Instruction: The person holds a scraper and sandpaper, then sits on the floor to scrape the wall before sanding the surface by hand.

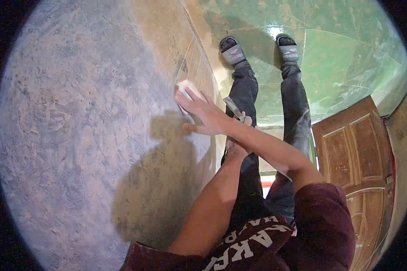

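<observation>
My right hand (201, 110) reaches across to the mottled wall (86, 117). Its fingers lie over a small white block (185, 85) against the wall surface, and its thumb sticks out apart from them. Beneath the right forearm, my left hand (244, 131) is closed around a scraper (232, 107) with a flat blade that points up and left. Much of the left hand is hidden by the crossing forearm.
Green floor tiles (330, 61) lie under my two sandalled feet. A brown panelled door (355, 149) stands at the right. A tan, scratched strip (196, 63) runs along the wall's lower edge, and my shadow falls on the wall.
</observation>
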Demonstrator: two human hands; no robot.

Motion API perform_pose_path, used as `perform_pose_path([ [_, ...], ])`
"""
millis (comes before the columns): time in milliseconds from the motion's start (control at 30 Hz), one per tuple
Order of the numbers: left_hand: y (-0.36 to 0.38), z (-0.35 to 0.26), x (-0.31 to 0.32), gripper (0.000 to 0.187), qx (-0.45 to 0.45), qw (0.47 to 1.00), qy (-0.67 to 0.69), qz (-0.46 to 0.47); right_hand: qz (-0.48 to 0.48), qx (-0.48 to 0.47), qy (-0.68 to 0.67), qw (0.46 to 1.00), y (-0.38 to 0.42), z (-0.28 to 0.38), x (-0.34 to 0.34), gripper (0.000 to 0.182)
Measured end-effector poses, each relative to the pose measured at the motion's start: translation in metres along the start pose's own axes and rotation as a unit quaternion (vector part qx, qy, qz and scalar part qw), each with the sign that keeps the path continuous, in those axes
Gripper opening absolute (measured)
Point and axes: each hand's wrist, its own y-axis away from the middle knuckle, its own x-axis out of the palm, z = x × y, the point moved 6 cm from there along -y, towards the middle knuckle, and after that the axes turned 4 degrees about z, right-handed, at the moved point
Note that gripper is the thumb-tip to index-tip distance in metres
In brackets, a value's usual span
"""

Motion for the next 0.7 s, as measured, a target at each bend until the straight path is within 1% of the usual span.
perform_pose_path([
  [33,0.0,0.002,0.005,0.065,0.001,1.0,0.001,-0.004,0.001,-0.002,0.004,1.0,-0.014,0.004,-0.01,0.09],
  [100,0.001,-0.002,0.018,0.064,0.096,0.992,0.023,-0.082,-0.113,-0.033,0.001,0.993,-0.059,0.016,-0.058,0.091],
  [133,0.003,-0.007,0.004,0.064,0.098,0.991,0.024,-0.084,-0.114,-0.033,0.003,0.993,-0.073,0.012,-0.07,0.091],
  [200,0.008,-0.015,-0.028,0.065,0.037,0.997,0.028,-0.061,-0.125,-0.062,0.072,0.988,-0.087,0.01,-0.082,0.092],
  [233,0.006,-0.015,-0.019,0.066,0.053,0.998,0.019,-0.03,-0.122,-0.059,0.068,0.988,-0.073,0.012,-0.07,0.092],
  [267,0.006,-0.015,-0.013,0.066,0.053,0.998,0.02,-0.029,-0.086,-0.049,0.035,0.994,-0.051,0.01,-0.051,0.092],
  [300,0.008,-0.014,-0.012,0.066,0.055,0.997,-0.007,-0.052,-0.052,-0.041,0.005,0.998,-0.035,0.007,-0.036,0.092],
  [333,0.009,-0.011,-0.008,0.065,0.056,0.995,-0.034,-0.072,-0.052,-0.042,0.004,0.998,-0.024,0.004,-0.027,0.092],
  [367,0.003,-0.008,-0.009,0.065,0.045,0.997,0.0,-0.059,-0.027,-0.03,0.021,0.999,-0.016,0.002,-0.017,0.093],
  [400,0.002,-0.008,-0.012,0.065,0.045,0.997,0.0,-0.062,-0.001,-0.018,0.041,0.999,-0.013,-0.004,-0.011,0.093],
  [433,0.008,-0.013,-0.029,0.062,0.055,0.997,0.008,-0.05,-0.001,-0.019,0.043,0.999,-0.025,-0.001,-0.02,0.093],
  [500,0.016,-0.019,-0.031,0.059,0.067,0.997,0.018,-0.033,-0.118,-0.066,0.038,0.99,-0.062,0.015,-0.062,0.093],
  [533,0.015,-0.017,-0.028,0.059,0.056,0.995,0.041,-0.068,-0.119,-0.063,0.039,0.99,-0.079,0.015,-0.073,0.093],
  [567,0.012,-0.016,-0.029,0.059,0.043,0.991,0.064,-0.105,-0.134,-0.072,0.079,0.985,-0.095,0.015,-0.085,0.094],
  [600,0.009,-0.016,-0.029,0.059,0.041,0.991,0.066,-0.105,-0.149,-0.082,0.117,0.978,-0.101,0.016,-0.089,0.094],
  [633,0.009,-0.016,-0.029,0.059,0.048,0.991,0.063,-0.11,-0.147,-0.081,0.111,0.98,-0.09,0.017,-0.08,0.094],
  [667,0.012,-0.015,-0.029,0.058,0.056,0.99,0.057,-0.115,-0.124,-0.072,0.062,0.988,-0.07,0.017,-0.065,0.093],
  [700,0.014,-0.013,-0.025,0.06,0.058,0.996,0.046,-0.052,-0.102,-0.066,0.018,0.992,-0.05,0.015,-0.052,0.092],
])
